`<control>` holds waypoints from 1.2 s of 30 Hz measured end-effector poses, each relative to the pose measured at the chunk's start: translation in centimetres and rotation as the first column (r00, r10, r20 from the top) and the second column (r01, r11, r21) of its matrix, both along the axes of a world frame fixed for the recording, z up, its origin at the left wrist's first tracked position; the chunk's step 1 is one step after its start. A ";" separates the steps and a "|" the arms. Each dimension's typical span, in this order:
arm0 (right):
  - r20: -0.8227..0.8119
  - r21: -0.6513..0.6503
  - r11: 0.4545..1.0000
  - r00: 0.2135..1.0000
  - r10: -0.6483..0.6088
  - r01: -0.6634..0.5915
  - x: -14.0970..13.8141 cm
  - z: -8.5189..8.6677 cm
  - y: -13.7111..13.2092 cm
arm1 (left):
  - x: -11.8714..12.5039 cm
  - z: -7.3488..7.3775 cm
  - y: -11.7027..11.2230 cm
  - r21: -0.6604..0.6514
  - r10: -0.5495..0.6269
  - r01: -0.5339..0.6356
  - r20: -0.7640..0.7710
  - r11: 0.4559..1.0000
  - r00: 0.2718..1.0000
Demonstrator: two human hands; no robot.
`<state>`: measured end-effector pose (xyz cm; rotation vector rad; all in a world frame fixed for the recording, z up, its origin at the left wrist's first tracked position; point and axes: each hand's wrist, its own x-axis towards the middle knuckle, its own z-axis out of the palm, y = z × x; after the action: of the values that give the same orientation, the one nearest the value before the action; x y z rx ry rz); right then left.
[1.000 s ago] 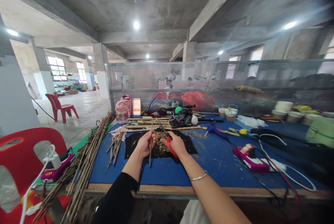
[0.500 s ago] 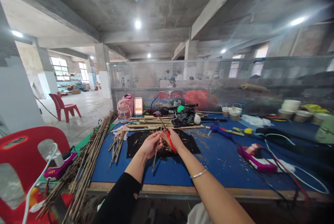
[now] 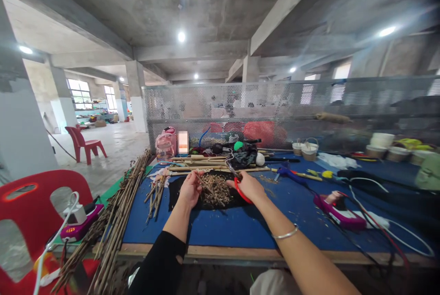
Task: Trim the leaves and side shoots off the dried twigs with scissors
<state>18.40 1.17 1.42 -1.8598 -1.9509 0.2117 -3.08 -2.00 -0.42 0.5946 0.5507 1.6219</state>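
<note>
My left hand is closed on a thin brown stick that slants across a pile of cut twig bits on a black cloth. To the right of the pile, my right hand grips red-handled scissors, blades pointing up and away. Both hands hover over the blue table top.
Long sticks lie bundled along the table's left edge, short ones beside the cloth. A purple glue gun with cables lies at right, another sits on a red chair. Bamboo rods, small baskets and a mesh screen stand behind.
My hands have drawn apart. The stick, held upright before, now slants over the twig pile. My right hand with the scissors moved right.
</note>
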 end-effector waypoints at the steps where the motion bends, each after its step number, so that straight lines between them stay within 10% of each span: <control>1: 0.053 -0.039 0.996 0.996 -0.076 0.078 1.0 0.0 0.0 | -0.1 0.0 0.1 0.014 -0.006 0.005 0.011 1.000 1.000; 10: 0.256 -0.192 0.979 0.967 -0.011 0.062 5.3 1.2 -0.5 | 0.0 0.3 -0.1 -0.003 -0.014 0.015 0.087 1.000 0.996; 14: 0.264 -0.012 1.000 0.964 -0.018 0.022 1.7 3.8 -2.6 | 0.4 0.2 -0.1 -0.012 0.007 -0.007 0.054 1.000 0.999; 17: 0.190 0.176 0.950 0.956 0.225 -0.258 -3.3 4.4 -4.8 | 0.7 0.3 -0.4 -0.031 -0.012 0.014 0.050 0.999 0.999; 22: 0.209 0.096 0.964 0.952 0.225 -0.249 -8.9 2.7 -6.2 | 0.6 0.4 -0.6 -0.034 -0.064 0.068 0.090 0.997 0.994; 36: 0.325 0.291 0.868 0.895 0.305 -0.401 -8.5 1.1 -6.5 | 0.2 1.1 -1.2 -0.030 -0.221 0.233 0.222 0.972 0.950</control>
<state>9.92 -5.28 2.56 -1.3409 -2.3286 -0.2860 -2.87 -3.18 0.63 0.4159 0.3506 1.4261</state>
